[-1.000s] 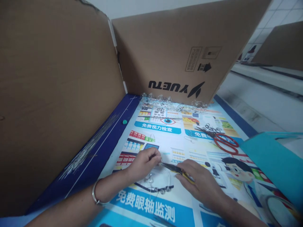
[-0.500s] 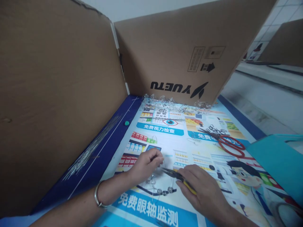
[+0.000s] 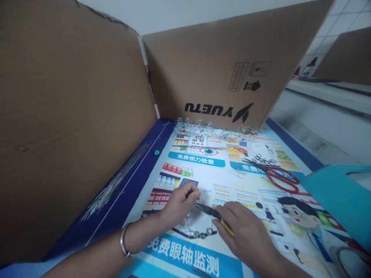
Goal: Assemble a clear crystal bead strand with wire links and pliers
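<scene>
My right hand (image 3: 246,227) is closed round the yellow handles of needle-nose pliers (image 3: 210,211), whose dark jaws point left toward my other hand. My left hand (image 3: 184,199), with a silver bangle on the wrist, pinches a thin wire (image 3: 202,199) between thumb and fingertips. The plier tips are at this wire, just below my left fingertips; whether they grip it I cannot tell. Beneath my hands hang or lie several clear beads (image 3: 203,234) on fine wire; my left hand partly hides them.
Red-handled scissors (image 3: 282,179) lie at the right beside small dark rings (image 3: 262,159). A bundle of straight wires (image 3: 113,185) lies on the left. Clear beaded pieces (image 3: 208,127) line the back cardboard panel (image 3: 214,69). A teal bag (image 3: 339,200) stands at right.
The pliers and my right hand have shifted slightly left, and the handles have turned a little in my grip. My left hand keeps its pinch. The camera view has moved slightly.
</scene>
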Motion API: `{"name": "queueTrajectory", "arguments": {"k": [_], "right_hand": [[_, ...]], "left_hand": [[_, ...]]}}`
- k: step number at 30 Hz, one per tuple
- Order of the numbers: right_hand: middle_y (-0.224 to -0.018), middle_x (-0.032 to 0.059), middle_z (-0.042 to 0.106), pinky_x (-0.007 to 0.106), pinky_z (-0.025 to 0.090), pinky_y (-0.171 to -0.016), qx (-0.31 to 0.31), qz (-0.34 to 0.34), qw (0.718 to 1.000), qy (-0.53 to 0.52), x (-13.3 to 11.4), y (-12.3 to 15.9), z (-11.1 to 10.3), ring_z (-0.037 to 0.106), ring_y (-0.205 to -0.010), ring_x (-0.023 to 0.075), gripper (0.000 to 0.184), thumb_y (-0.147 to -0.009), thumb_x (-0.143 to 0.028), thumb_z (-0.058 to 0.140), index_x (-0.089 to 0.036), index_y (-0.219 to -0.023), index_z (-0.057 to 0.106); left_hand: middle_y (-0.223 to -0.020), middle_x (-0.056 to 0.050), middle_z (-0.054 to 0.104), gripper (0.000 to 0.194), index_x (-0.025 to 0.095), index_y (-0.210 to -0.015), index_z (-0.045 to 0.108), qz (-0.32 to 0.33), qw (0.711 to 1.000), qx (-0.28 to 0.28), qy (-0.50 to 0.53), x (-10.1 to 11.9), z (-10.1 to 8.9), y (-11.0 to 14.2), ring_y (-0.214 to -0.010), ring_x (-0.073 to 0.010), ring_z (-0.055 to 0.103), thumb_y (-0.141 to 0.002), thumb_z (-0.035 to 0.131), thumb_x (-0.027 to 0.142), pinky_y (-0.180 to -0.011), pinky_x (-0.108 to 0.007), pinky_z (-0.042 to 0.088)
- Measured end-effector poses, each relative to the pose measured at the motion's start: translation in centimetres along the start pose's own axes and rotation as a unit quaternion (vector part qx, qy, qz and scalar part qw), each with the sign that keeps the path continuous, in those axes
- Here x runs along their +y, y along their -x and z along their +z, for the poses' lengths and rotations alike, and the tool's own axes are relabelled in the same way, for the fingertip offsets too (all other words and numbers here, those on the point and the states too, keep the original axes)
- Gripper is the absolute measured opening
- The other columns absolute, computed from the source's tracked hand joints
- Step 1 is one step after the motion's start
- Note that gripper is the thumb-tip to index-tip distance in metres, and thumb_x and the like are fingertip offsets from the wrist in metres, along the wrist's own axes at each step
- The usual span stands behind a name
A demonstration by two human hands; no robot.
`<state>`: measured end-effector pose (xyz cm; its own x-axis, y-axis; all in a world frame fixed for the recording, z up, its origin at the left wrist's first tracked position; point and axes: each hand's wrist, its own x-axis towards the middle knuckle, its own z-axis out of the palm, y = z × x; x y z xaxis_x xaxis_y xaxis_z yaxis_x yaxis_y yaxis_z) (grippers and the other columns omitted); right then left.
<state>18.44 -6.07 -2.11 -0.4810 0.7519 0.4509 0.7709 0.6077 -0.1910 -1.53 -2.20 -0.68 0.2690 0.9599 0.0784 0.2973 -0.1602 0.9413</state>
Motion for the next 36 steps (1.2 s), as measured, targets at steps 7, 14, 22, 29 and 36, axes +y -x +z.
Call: {"name": "queueTrajectory", "arguments": {"k": [7,14,22,29,36], "right_hand": [[-0.084,0.0071,0.058,0.033,0.041,-0.068,-0.032,0.020,0.999,-0.008,0.0,-0.1,0.3,0.053,-0.078,0.0217,0.020,-0.086,-0.030,0.047,-0.019,-0.098,0.059],[-0.083,0.0070,0.057,0.034,0.041,-0.067,-0.067,0.044,0.997,-0.006,-0.3,-0.3,0.0,0.053,-0.078,0.0224,0.020,-0.085,-0.031,0.048,-0.020,-0.097,0.059],[-0.084,0.0072,0.058,0.033,0.041,-0.069,-0.105,0.077,0.991,-0.029,-0.6,-0.5,-0.4,0.054,-0.078,0.0217,0.021,-0.086,-0.031,0.046,-0.021,-0.098,0.059],[-0.089,0.0072,0.057,0.036,0.041,-0.071,-0.133,0.098,0.985,-0.048,-0.6,-0.9,-0.7,0.053,-0.082,0.0231,0.022,-0.086,-0.031,0.046,-0.022,-0.101,0.057],[-0.083,0.0069,0.056,0.036,0.038,-0.069,-0.126,0.071,0.989,0.009,-1.3,-1.4,-1.1,0.051,-0.079,0.0241,0.017,-0.083,-0.028,0.049,-0.021,-0.093,0.060]], "left_hand": [[-0.066,0.003,0.046,0.017,0.017,-0.070,0.048,-0.007,1.000,0.010,-0.014,-0.1,0.2,-0.1,-0.064,-0.0127,0.044,-0.085,0.044,0.025,-0.061,-0.023,0.034],[-0.065,0.003,0.044,0.018,0.017,-0.070,0.046,-0.004,1.000,0.013,-0.012,-0.2,0.3,-0.1,-0.063,-0.0126,0.041,-0.085,0.043,0.026,-0.060,-0.023,0.034],[-0.062,0.004,0.040,0.019,0.018,-0.068,0.043,-0.012,1.000,0.021,-0.008,-0.4,0.4,0.0,-0.060,-0.0117,0.038,-0.085,0.044,0.025,-0.059,-0.022,0.032],[-0.062,0.005,0.040,0.020,0.019,-0.067,0.041,-0.012,1.000,0.023,-0.016,-0.5,0.5,-0.2,-0.061,-0.0114,0.038,-0.085,0.044,0.025,-0.059,-0.022,0.032],[-0.062,0.005,0.039,0.021,0.019,-0.067,0.041,-0.009,0.999,0.031,-0.017,-0.8,0.7,-0.3,-0.060,-0.0114,0.038,-0.086,0.044,0.026,-0.058,-0.022,0.032]]}}
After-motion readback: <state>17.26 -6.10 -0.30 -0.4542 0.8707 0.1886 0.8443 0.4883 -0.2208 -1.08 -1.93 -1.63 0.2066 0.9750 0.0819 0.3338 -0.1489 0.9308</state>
